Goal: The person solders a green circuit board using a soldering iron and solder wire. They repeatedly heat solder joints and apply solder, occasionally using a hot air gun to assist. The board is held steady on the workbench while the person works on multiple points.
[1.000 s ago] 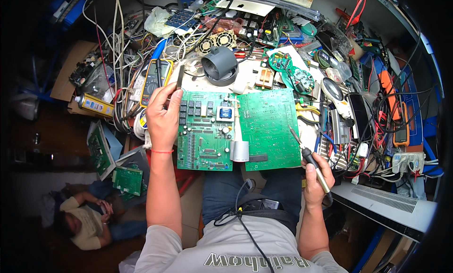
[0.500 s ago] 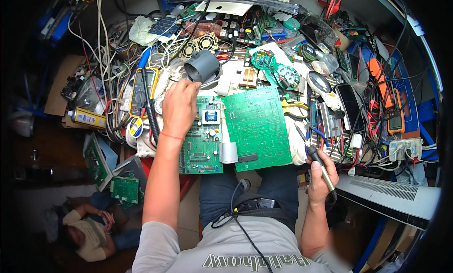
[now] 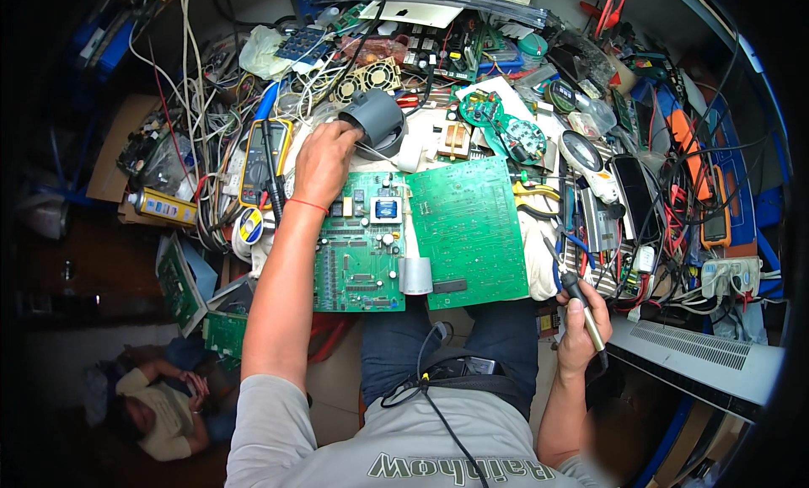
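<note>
Cluttered workbench, upper frame: grey cylinder lies just upper-right of the left hand (I can't tell its grip); right hand grasps a slanted soldering iron.

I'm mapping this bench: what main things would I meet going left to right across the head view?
Yellow can → yellow-edged multimeter → left hand → blue-and-white component → larger green board face → right hand holding a soldering iron → orange-edged device.
</note>
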The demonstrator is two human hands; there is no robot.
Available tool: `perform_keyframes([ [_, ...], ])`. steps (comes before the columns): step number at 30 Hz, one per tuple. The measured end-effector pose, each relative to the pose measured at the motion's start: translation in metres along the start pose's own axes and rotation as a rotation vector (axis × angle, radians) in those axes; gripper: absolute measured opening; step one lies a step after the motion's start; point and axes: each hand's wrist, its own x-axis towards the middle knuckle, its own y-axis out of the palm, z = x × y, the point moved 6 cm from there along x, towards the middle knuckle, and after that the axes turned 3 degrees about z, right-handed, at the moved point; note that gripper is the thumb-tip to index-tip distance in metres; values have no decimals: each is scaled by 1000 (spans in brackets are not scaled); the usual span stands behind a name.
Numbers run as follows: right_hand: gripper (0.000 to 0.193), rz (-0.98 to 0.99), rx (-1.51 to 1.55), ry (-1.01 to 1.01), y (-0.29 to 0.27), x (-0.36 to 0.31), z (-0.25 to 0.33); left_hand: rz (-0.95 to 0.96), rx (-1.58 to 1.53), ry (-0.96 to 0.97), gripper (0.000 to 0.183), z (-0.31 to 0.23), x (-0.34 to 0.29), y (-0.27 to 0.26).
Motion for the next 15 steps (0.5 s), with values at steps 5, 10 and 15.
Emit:
perform_keyframes([
  [5, 34, 10, 2, -2, 4, 0, 1, 2, -46, -12, 22, -1, -2, -2],
  [10, 35, -14, 39, -2, 2, 0, 2, -73, -158, -131, 34, 23, -14, -35],
  [15, 37, -33, 33, 25, -3, 2, -1, -174, -281, -518, 20, 69, -60, -107],
])
